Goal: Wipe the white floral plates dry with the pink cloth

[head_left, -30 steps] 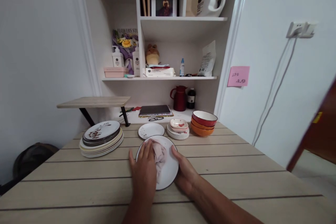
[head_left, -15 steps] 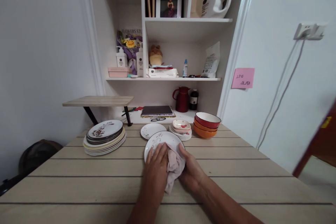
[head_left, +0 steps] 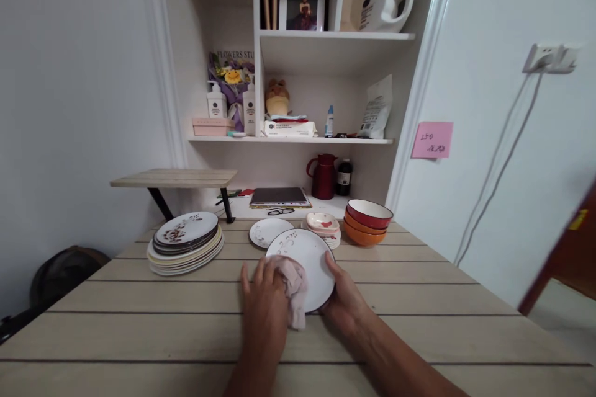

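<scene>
My right hand [head_left: 345, 301] grips a white plate [head_left: 316, 267] with a dark rim by its right edge, thumb on top and fingers underneath. The plate is tilted toward me above the table and has a small floral pattern at its upper left. At the plate's left side, my left hand [head_left: 265, 301] presses a crumpled pale pink cloth [head_left: 294, 282] against the surface. Part of the cloth hangs below the rim. Just behind lies another white patterned plate [head_left: 267, 231], partly covered by the held one.
A tall stack of plates [head_left: 186, 254] stands on the left by a small raised shelf [head_left: 174, 178]. Small heart-patterned dishes [head_left: 323, 223] and stacked red and orange bowls [head_left: 366, 236] sit behind on the right. Further back are a red jug [head_left: 323, 178] and glasses [head_left: 280, 211].
My left hand and the cloth have moved left, from the plate's middle to its left edge. The plate has shifted slightly right and turned, uncovering more of its white surface.
</scene>
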`<state>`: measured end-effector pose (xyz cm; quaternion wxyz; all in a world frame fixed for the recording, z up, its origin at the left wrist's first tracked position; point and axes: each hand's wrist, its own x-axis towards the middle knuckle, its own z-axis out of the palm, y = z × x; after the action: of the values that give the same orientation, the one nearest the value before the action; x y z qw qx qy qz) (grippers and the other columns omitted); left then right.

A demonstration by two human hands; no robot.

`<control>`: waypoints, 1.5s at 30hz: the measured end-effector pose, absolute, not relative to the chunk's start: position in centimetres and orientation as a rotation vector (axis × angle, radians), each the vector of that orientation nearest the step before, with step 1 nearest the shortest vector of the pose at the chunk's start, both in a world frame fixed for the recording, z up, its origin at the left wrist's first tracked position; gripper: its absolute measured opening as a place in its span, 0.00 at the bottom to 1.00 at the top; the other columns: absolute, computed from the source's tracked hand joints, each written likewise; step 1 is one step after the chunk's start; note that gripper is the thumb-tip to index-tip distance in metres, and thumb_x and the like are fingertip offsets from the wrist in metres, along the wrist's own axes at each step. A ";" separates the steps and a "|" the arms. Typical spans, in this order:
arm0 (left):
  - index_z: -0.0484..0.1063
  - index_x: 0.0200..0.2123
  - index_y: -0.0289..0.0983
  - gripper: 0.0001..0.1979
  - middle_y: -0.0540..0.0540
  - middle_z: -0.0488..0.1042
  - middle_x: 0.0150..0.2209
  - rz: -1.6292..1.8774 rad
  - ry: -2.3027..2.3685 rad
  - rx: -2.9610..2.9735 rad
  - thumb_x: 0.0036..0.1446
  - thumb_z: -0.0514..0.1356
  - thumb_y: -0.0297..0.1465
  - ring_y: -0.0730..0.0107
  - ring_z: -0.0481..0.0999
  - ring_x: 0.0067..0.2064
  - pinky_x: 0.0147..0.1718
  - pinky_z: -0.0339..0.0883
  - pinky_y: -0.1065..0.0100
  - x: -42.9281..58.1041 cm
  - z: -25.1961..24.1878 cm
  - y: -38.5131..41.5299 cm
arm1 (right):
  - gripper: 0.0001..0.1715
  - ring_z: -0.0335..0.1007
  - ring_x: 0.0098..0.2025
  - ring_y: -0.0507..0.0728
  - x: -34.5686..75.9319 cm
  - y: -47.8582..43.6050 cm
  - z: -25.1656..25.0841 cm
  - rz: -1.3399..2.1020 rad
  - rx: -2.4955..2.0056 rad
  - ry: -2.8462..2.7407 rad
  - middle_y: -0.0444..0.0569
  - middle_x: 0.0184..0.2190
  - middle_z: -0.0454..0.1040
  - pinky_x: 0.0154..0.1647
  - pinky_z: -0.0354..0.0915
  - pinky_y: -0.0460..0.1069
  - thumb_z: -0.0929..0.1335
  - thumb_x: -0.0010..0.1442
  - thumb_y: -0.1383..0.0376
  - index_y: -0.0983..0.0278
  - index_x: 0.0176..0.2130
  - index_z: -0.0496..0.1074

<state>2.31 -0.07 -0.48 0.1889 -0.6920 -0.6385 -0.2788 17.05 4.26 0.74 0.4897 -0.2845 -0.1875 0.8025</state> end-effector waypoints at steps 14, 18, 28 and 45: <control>0.57 0.62 0.38 0.37 0.39 0.68 0.56 -1.020 -1.711 -1.891 0.48 0.58 0.17 0.56 0.65 0.57 0.59 0.54 0.47 1.9 0.2 -0.1 | 0.32 0.70 0.54 0.60 15.0 2.4 0.2 2.222 -0.546 -0.670 0.57 0.52 0.74 0.59 0.59 0.54 0.65 0.60 0.51 0.69 0.57 0.66; 0.57 0.63 0.41 0.41 0.38 0.62 0.58 -1.144 -1.736 -1.789 0.45 0.60 0.15 0.52 0.64 0.57 0.55 0.60 0.49 1.7 0.4 -0.4 | 0.33 0.70 0.54 0.62 15.4 2.5 0.7 2.201 -0.571 -0.646 0.58 0.52 0.74 0.59 0.59 0.56 0.65 0.60 0.51 0.70 0.57 0.66; 0.69 0.53 0.35 0.18 0.39 0.73 0.51 -1.185 -1.384 -2.234 0.60 0.55 0.30 0.58 0.71 0.54 0.52 0.67 0.56 1.1 -1.6 1.1 | 0.30 0.76 0.43 0.59 15.7 3.5 -0.2 2.179 -0.618 -0.555 0.55 0.42 0.80 0.53 0.64 0.55 0.65 0.60 0.49 0.69 0.52 0.70; 0.69 0.54 0.36 0.29 0.39 0.67 0.59 -0.864 -1.739 -2.076 0.47 0.55 0.17 0.56 0.65 0.61 0.63 0.41 0.39 1.7 0.3 0.2 | 0.34 0.73 0.50 0.61 15.7 3.7 0.2 2.117 -0.540 -0.543 0.58 0.47 0.77 0.56 0.61 0.55 0.63 0.61 0.49 0.71 0.56 0.67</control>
<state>1.66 0.21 0.29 0.1491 -0.7221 -0.6049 -0.3007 15.70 3.66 0.16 0.4307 -0.2166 -0.2175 0.8487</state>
